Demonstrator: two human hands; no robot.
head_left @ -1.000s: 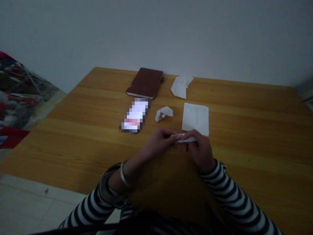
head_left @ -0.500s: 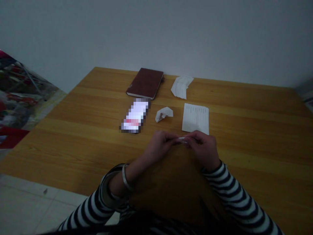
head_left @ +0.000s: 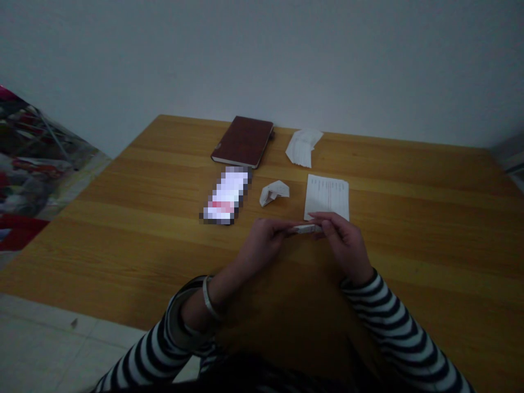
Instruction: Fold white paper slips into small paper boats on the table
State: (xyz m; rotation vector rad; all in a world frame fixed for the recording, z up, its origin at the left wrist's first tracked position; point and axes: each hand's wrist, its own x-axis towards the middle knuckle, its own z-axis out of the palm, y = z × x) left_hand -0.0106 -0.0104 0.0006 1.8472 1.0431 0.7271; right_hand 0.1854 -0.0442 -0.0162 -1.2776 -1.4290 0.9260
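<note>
Between my hands is a small folded piece of white paper (head_left: 306, 228), held above the table. My left hand (head_left: 264, 243) pinches its left end. At its right end, my right hand (head_left: 346, 243) grips it between thumb and fingers. Just beyond my right hand lies a flat sheet of lined paper (head_left: 327, 197), its near edge partly covered by the fingers. A small folded paper piece (head_left: 274, 192) rests left of that sheet. Farther back lie several overlapping paper strips or sheets (head_left: 303, 147), fanned out.
A phone (head_left: 227, 195) with a lit, pixelated screen lies on the wooden table (head_left: 143, 218), left of the folded piece. Behind it is a brown notebook (head_left: 244, 141). A wall rises at the table's back edge; cluttered items stand at the far left.
The fingers of my right hand have shifted up and straightened along the paper. More of the folded white paper now shows between my hands.
</note>
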